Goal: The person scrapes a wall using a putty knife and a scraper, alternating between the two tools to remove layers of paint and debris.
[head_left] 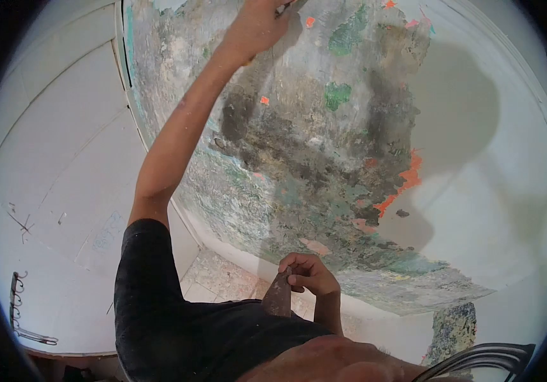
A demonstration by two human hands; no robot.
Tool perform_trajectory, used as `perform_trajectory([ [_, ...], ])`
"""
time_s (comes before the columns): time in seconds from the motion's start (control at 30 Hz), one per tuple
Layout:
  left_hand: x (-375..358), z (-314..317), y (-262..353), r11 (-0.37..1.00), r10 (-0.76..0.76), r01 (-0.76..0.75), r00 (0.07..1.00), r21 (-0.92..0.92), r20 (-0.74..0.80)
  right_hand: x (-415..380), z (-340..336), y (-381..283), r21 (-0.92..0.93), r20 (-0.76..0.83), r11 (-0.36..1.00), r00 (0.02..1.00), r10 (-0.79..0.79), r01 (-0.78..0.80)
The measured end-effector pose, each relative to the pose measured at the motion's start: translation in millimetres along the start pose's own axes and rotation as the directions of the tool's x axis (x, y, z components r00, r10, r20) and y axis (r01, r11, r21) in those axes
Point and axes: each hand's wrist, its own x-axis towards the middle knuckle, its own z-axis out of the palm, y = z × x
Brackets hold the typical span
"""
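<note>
The right hand (312,274) is pinching the narrow top of a flat brown wedge (278,296) near the torso, its grip closed with thumb against fingers; the piece is looking light, fairly stiff and dry, best held by that slim end. The left hand (257,28) is closing its grip on what may be a small tool (282,9), near the wall (324,140), where rough, mottled grey is meeting smooth white paint, with green and orange flecks showing.

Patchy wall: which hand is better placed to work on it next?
Probably the left hand, raised at the upper part of the patchy wall. The right hand is low, near the waist, holding a brown wedge-shaped piece.
</note>
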Motion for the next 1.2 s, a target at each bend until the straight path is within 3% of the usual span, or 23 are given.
perform_trajectory([
  [0.1,-0.2,9.0,-6.9,0.997,0.032,-0.030,0.999,0.065,-0.033,-0.1,0.0,-1.3,0.018,0.015,1.000,1.000,0.002,-0.003],
  [0.2,1.6,7.0,4.6,0.995,-0.062,0.065,0.997,0.070,-0.056,0.9,-2.0,-1.1,0.022,0.014,1.000,1.000,-0.010,0.010],
  [0.4,7.6,9.1,0.0,0.998,0.035,-0.039,0.995,-0.041,-0.090,-0.9,-2.1,-2.3,0.008,-0.003,1.000,1.000,-0.019,0.019],
  [0.5,12.5,0.0,5.1,0.997,-0.049,0.043,0.994,-0.066,-0.094,2.1,-3.7,2.5,0.012,-0.040,1.000,0.999,-0.014,0.014],
  [0.6,11.4,4.0,15.5,0.994,-0.085,0.086,0.996,-0.065,0.009,1.7,-3.0,-0.5,0.027,-0.023,1.000,1.000,-0.006,0.007],
  [0.7,9.6,3.7,25.5,0.990,-0.048,0.043,0.998,-0.137,-0.032,3.8,-2.4,-0.1,0.042,-0.020,0.999,0.999,-0.028,0.029],
  [1.0,10.1,7.1,22.9,0.975,-0.129,0.115,0.990,-0.191,-0.064,-4.3,-5.2,-0.4,0.002,-0.036,0.998,0.998,-0.057,0.057],
  [1.1,10.2,16.4,18.2,0.994,-0.029,0.015,0.991,-0.109,-0.132,-10.2,-3.7,2.7,0.001,-0.042,0.999,0.998,-0.049,0.049],
  [1.2,17.6,7.1,19.9,0.977,-0.185,0.174,0.980,-0.119,-0.081,-11.3,-1.5,-2.8,-0.020,-0.050,0.998,0.997,-0.060,0.059],
])
